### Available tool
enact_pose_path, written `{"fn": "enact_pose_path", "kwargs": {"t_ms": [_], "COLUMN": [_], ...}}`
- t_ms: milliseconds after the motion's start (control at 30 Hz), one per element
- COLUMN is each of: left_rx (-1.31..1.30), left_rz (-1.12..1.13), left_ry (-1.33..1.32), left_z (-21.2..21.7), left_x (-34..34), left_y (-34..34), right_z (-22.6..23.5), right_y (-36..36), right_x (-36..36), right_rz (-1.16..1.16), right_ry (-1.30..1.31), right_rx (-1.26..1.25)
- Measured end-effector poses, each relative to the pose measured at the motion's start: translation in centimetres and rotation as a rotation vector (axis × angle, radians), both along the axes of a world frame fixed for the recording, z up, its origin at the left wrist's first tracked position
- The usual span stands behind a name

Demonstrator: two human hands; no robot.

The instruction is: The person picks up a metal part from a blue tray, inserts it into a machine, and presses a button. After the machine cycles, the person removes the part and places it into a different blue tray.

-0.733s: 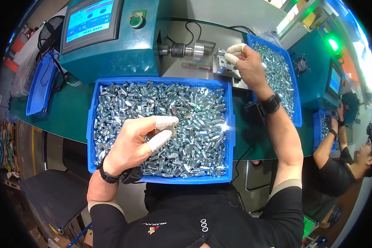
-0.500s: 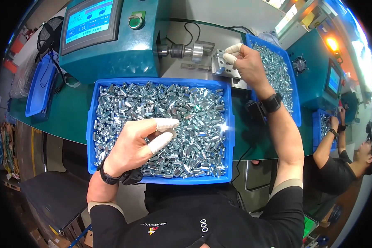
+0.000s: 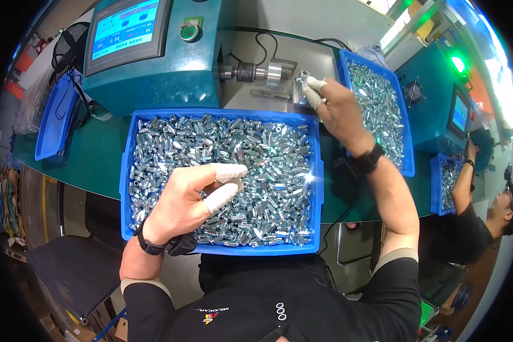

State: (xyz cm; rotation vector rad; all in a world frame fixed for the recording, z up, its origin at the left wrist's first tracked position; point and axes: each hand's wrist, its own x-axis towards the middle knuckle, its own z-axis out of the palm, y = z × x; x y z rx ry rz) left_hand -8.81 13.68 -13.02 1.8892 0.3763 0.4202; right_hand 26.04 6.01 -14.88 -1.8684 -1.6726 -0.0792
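My left hand [image 3: 185, 196] hovers over a blue tray [image 3: 222, 249] heaped with small silvery hexagonal metal parts [image 3: 262, 199]. White finger covers sit on its thumb and fingers, which are curled into a pinch; anything between them is hidden. Beyond the tray's far right corner, my right hand [image 3: 339, 111] has its covered thumb and finger drawn together at a metal fixture block [image 3: 300, 91]. Whatever those fingertips grip cannot be made out. Left of the block, a round metal spindle head [image 3: 273, 74] juts from a green machine [image 3: 154, 85].
A lit touchscreen [image 3: 125, 31] and a green-ringed knob [image 3: 189, 30] face me on the machine. Another blue tray of parts [image 3: 376, 102] stands at right. An empty-looking blue tray [image 3: 54, 117] leans at left. A co-worker [image 3: 467, 228] works at a second machine [image 3: 439, 102].
My right hand has come down and slightly left, its fingertips now against the fixture block. My left hand stays put. The lamp by the second machine went from orange to green; the co-worker's arm moved.
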Motion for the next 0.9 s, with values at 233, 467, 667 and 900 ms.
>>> {"fn": "enact_pose_path", "kwargs": {"t_ms": [233,467,667,900], "left_rx": [0.022,-0.019,-0.005,-0.021], "left_rz": [-0.034,-0.011,-0.033,-0.028], "left_ry": [0.025,0.024,0.053,0.044], "left_z": [0.1,-0.2,0.1,0.0], "left_x": [0.1,0.1,0.3,0.2], "left_y": [-0.1,-0.3,-0.5,-0.7], "right_z": [-0.9,0.1,-1.4,-1.2], "right_y": [-0.7,-0.4,1.0,1.6], "right_x": [-1.3,-1.9,-2.0,-1.1], "right_rz": [-0.159,-0.066,-0.011,0.051], "right_ry": [0.914,1.129,1.002,0.895], "right_rx": [-0.035,-0.131,-0.150,-0.293]}}
